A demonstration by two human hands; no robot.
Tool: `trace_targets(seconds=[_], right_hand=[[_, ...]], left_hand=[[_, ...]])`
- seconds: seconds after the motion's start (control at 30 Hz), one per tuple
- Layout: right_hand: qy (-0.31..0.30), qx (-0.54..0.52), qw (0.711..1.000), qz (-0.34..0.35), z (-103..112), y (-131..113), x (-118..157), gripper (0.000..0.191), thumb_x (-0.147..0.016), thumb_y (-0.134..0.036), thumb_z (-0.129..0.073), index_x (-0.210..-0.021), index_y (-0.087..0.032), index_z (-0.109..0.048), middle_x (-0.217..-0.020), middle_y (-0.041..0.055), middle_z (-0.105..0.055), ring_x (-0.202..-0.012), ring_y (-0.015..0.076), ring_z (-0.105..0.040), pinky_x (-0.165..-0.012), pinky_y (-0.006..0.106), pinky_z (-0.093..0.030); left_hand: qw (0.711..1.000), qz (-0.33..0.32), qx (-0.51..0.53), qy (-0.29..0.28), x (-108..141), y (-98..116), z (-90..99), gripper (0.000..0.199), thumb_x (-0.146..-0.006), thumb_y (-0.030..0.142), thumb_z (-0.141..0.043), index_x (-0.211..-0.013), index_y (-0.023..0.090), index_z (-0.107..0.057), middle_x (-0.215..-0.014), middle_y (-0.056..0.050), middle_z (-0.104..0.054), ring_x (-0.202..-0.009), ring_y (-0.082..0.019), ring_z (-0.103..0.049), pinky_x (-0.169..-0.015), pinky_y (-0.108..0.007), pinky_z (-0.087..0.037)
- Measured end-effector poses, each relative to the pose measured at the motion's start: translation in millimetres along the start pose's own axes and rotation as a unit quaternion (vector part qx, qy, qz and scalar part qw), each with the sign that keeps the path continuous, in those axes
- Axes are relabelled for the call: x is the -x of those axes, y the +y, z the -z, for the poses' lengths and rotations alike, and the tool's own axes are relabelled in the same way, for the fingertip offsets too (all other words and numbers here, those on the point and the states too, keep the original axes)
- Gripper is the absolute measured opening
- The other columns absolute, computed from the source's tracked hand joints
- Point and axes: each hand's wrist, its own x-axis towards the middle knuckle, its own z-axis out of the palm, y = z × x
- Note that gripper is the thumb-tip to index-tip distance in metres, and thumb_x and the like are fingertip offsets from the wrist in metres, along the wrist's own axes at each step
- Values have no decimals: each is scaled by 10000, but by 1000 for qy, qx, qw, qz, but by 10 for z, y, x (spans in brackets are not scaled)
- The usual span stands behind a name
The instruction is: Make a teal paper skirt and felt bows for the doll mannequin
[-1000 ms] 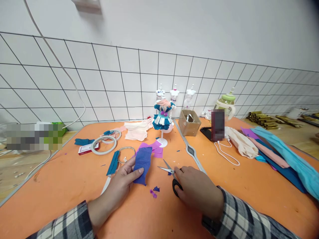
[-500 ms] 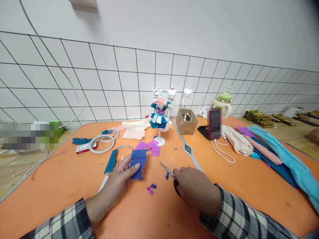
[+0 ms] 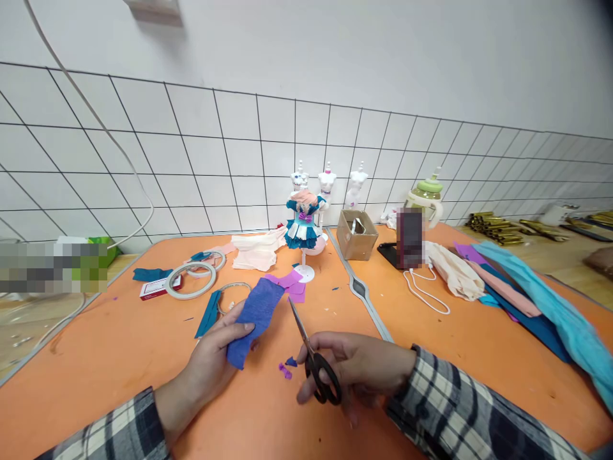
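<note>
Between thumb and fingers, my left hand (image 3: 218,351) pinches a strip of blue crepe paper (image 3: 261,306), its far end slanting up to the right. Black-handled scissors (image 3: 313,364) rest in my right hand (image 3: 354,364), blades together and pointing up and away. Their tips lie just right of the paper, apart from it. Small purple and blue scraps (image 3: 286,370) lie on the orange table between my hands. Beyond the strip are purple paper pieces (image 3: 297,292). A small dress form (image 3: 304,223) wearing a teal and white ruffled paper dress stands behind them.
Tape rolls (image 3: 191,281), a small red and white box (image 3: 156,287) and teal paper strips (image 3: 208,313) lie at left. A cardboard box (image 3: 357,236), a propped phone (image 3: 410,239) with white cable and a green-lidded jug (image 3: 426,198) stand behind. Crepe paper lengths (image 3: 536,306) lie at right.
The blue paper has opened out into a longer strip and shifted slightly toward me. My right hand has turned over, showing the scissor handles, and the blades now point more steeply away.
</note>
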Motion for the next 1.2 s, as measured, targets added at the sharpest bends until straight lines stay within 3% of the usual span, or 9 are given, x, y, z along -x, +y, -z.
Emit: trace_targets(seconds=[0.13, 0.23, 0.37, 0.53, 0.67, 0.93, 1.07, 1.2], right_hand=[[-45, -40, 998, -19, 10, 37, -7, 484, -781, -489, -715, -1099, -227, -462, -800, -12, -650, -451, 49, -520, -400, 115, -333], [-69, -15, 997, -26, 14, 31, -7, 471, -790, -553, -672, -1052, -218, -471, -755, -12, -638, -458, 64, -535, -395, 123, -357], [22, 112, 993, -31, -66, 20, -48, 316, -815, -437, -670, -1003, -205, -566, -639, -61, -595, -383, 30, -408, -358, 114, -306], [78, 128, 988, -29, -136, 43, -84, 318, -793, -402, -696, -1037, -219, -604, -627, -73, -591, -380, 37, -423, -354, 129, -342], [91, 146, 985, -9, -134, 63, -88, 310, -809, -422, -680, -1024, -211, -609, -592, -77, -569, -382, 41, -414, -344, 131, -335], [110, 124, 985, 41, -164, 75, -130, 277, -786, -353, -706, -992, -185, -626, -492, -109, -415, -400, 38, -294, -366, 155, -204], [108, 120, 985, 55, -169, 85, -140, 248, -790, -350, -698, -960, -183, -631, -490, -108, -365, -435, 49, -291, -418, 179, -244], [103, 105, 987, 58, -160, 111, -156, 343, -766, -441, -718, -969, -180, -627, -530, -92, -410, -461, 59, -347, -449, 188, -291]], left_hand=[[1000, 11, 0, -18, -12, -13, 13, 472, -639, 176, -735, -1110, 169, -699, -733, -7, -667, -551, -117, -532, -516, -218, -440], [1000, 23, -4, -16, -23, -38, 55, 554, -631, 177, -743, -1181, 183, -680, -805, -20, -684, -586, -120, -542, -517, -209, -433], [998, 25, -44, -45, -9, -50, 68, 521, -629, 203, -755, -1148, 181, -705, -856, -35, -703, -665, -146, -570, -577, -213, -447], [990, 2, -92, -103, 12, -54, 52, 499, -656, 266, -769, -1146, 202, -705, -920, -40, -699, -812, -206, -595, -683, -253, -460], [989, -6, -100, -112, 5, -68, 73, 521, -662, 266, -779, -1174, 218, -692, -990, -47, -694, -876, -222, -591, -724, -255, -455], [989, -3, -83, -120, 7, -82, 73, 521, -672, 280, -794, -1177, 212, -683, -893, -31, -675, -719, -155, -550, -602, -210, -425], [989, -3, -81, -123, -1, -87, 82, 551, -705, 283, -775, -1239, 238, -650, -985, -41, -684, -779, -167, -571, -628, -216, -449], [989, -10, -77, -127, -13, -84, 76, 526, -688, 284, -782, -1198, 206, -679, -957, -46, -683, -775, -159, -567, -638, -207, -454]])
